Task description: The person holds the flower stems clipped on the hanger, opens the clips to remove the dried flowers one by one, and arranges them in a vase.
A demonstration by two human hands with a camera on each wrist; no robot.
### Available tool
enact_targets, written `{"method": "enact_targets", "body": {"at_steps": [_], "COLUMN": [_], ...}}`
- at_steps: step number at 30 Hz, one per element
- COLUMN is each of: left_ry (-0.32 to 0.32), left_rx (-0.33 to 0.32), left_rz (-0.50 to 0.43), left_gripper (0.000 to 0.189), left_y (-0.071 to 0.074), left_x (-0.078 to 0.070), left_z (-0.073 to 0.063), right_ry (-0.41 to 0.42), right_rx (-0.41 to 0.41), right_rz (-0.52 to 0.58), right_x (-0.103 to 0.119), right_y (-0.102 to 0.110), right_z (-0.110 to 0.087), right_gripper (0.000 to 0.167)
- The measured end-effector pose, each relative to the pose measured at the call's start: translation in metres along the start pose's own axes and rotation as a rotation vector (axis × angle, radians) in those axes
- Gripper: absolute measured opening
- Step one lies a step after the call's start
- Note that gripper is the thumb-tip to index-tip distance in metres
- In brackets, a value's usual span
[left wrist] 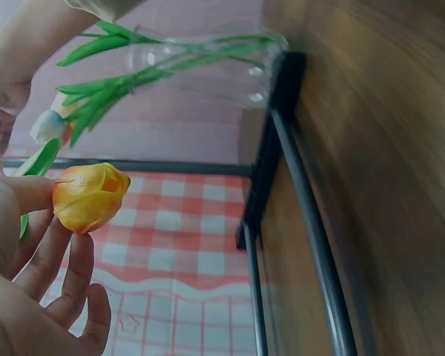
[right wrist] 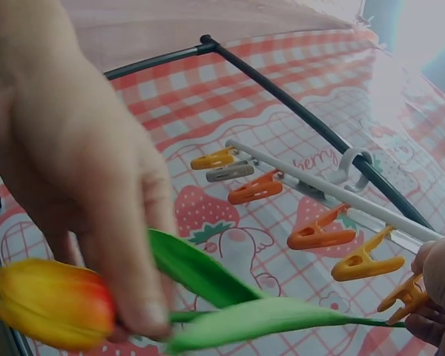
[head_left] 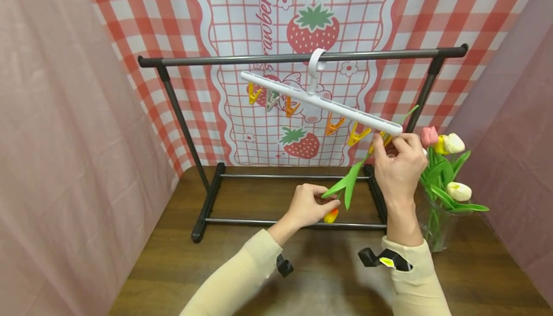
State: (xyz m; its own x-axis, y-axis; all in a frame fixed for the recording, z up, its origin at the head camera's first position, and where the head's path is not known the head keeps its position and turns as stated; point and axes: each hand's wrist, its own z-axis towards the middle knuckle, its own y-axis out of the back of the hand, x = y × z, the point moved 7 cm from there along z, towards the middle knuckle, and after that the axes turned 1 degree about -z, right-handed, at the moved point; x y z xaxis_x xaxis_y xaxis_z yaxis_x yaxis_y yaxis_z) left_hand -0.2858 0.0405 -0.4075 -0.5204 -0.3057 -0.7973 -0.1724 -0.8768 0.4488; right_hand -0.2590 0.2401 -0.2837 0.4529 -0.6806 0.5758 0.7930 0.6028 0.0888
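Observation:
An artificial tulip, yellow and orange, hangs head down, its flower (right wrist: 52, 304) low and its green leaves (head_left: 352, 181) above. My left hand (head_left: 307, 205) pinches its stem just behind the flower, thumb against fingers. At the lower right end of a white hanger (head_left: 298, 92), my right hand (head_left: 402, 167) pinches the last yellow clip (right wrist: 406, 298). The stem runs up to that clip's jaws; whether they grip it I cannot tell. The hanger tilts down to the right. Several other yellow, orange and grey clips (head_left: 356, 136) dangle from it.
The hanger hooks over the top bar of a black rack (head_left: 242, 60) standing on a wooden table (head_left: 173, 268). Right of the rack, a clear vase (head_left: 438, 224) holds white, pink and yellow tulips (head_left: 459, 191). Behind hangs a checked strawberry cloth (head_left: 147, 23).

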Motion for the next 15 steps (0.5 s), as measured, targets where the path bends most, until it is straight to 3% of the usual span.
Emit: {"method": "enact_targets", "body": {"at_steps": [8, 15], "left_ry": [0.025, -0.024], "left_rx": [-0.002, 0.005], "left_rz": [0.116, 0.304], "left_gripper": [0.011, 0.008], "left_y": [0.028, 0.06], "left_x": [0.023, 0.034], "left_z": [-0.024, -0.052], "right_ry": [0.001, -0.034], "right_rx": [0.039, 0.083], "right_rz": [-0.005, -0.02], "right_x": [-0.001, -0.007], "right_y": [-0.001, -0.004], "right_z": [0.001, 0.002], "right_gripper": [0.031, 0.03]}}
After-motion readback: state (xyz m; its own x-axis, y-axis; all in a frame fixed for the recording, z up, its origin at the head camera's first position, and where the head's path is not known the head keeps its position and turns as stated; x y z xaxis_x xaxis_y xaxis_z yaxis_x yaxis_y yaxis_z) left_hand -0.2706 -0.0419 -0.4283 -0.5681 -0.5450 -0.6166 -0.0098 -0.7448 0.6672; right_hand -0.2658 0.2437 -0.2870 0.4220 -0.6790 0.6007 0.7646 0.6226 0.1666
